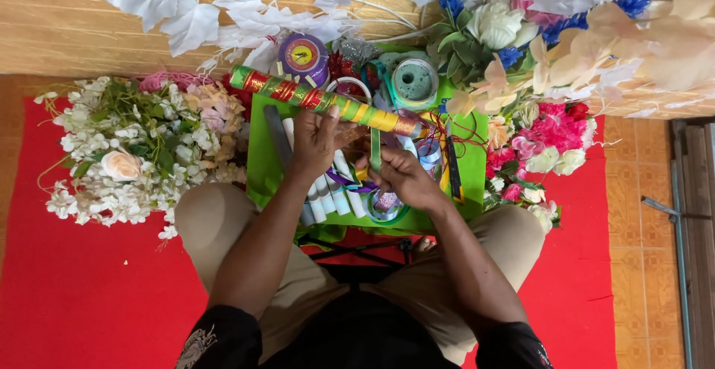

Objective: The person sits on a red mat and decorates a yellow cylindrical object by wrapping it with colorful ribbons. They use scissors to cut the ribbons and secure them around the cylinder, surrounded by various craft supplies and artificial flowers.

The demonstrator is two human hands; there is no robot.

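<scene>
Head camera looks straight down on our lap, where the long rod wrapped in green, red and gold foil ribbon (pixel 328 101) lies slanting across the top of the green tray (pixel 261 160), its left end higher than its right. Our left hand (pixel 316 142) reaches up under the rod, fingers curled against it near the middle; whether they close fully around it we cannot tell. Our right hand (pixel 402 175) sits just below the rod's right part, fingertips pinched together on a narrow green ribbon strip (pixel 376 149) that runs up to the rod.

To wrap well, we judge the strip should stay taut and keep the same slant as the bands already laid, each turn lapping the last so no bare patch shows. The left hand would best steady the rod while the right feeds the ribbon.

Under our hands the tray holds white sticks (pixel 328 194), purple ribbon (pixel 342 180) and a dark flat tool (pixel 279 138). Beyond the rod lie a purple ribbon spool (pixel 303 56) and a grey-green tape roll (pixel 414 82). A white flower bunch (pixel 126 153) rests to the left on the red mat (pixel 89 302), pink and cream flowers (pixel 547 142) to the right, and white fabric leaves (pixel 186 4) along the top.
</scene>
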